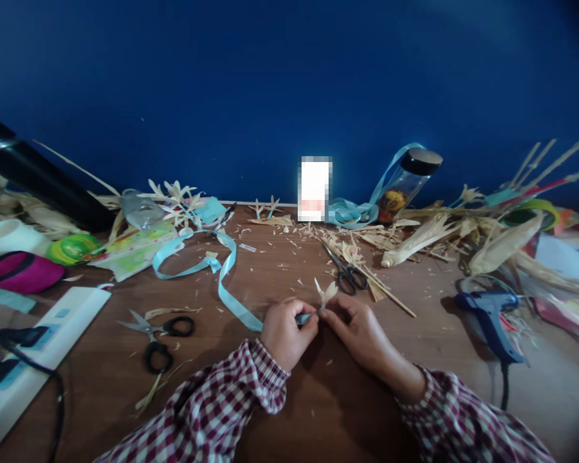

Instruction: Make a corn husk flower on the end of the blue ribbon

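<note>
My left hand (289,331) is closed on a light blue ribbon (235,307), whose length trails off over the table to the upper left. Between the fingertips of my right hand (357,328) is a small pale flower (325,292) of dried husk, its petals pointing up. The ribbon's end meets the base of the flower, where both hands nearly touch. Just beyond my right hand lie black-handled scissors (351,279). Another pair of scissors (155,341), blades spread, rests left of my left hand.
At the right is a blue glue gun (495,318); at the left, a white power strip (43,360) with black plugs. A glass jar (405,186) leans near the blue wall beside a bright phone-like screen (314,186). Dried husks (422,238) and scraps litter the back.
</note>
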A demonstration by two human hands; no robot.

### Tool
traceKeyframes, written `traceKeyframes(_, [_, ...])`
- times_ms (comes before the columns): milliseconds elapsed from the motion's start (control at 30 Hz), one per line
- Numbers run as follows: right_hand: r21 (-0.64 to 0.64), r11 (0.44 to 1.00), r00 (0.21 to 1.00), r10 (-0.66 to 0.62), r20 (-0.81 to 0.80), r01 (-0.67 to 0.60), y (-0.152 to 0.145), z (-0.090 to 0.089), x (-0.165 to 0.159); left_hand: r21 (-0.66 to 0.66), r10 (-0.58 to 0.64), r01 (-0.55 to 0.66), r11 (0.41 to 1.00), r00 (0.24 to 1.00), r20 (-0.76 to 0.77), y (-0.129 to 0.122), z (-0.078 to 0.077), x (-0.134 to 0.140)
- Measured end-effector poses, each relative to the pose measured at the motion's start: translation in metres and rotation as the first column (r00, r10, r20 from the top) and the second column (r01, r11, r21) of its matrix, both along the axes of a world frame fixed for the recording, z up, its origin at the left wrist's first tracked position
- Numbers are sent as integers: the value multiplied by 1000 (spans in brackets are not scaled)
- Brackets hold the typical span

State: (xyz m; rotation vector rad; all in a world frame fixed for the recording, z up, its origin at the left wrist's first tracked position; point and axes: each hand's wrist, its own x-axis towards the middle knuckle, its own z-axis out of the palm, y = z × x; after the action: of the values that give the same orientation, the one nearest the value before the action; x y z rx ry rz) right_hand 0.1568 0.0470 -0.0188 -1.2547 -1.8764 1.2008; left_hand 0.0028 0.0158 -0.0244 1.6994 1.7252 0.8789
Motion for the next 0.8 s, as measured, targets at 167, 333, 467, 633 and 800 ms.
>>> traceKeyframes(167, [-4,1000,996,-15,88,16,1,-2,1,43,-3,6,999,998,-65,-1,-3,1])
traceKeyframes(333, [-39,998,998,50,47,-48,3,5,5,-12,-38,37,999,998,-52,-2,-2,0])
traceKeyframes(467, [-83,990,994,109,-27,-111,4,6,13,-32,-89,87,996,993,-74,-4,1,3])
traceKeyframes(633, [-82,995,999,46,-29,-48,2,5,16,-75,-139,131,989,984,-114,-6,1,7])
traceKeyframes(800, [-73,997,999,33,20,-31,4,6,17,-89,-189,181,980,976,-104,-6,0,4])
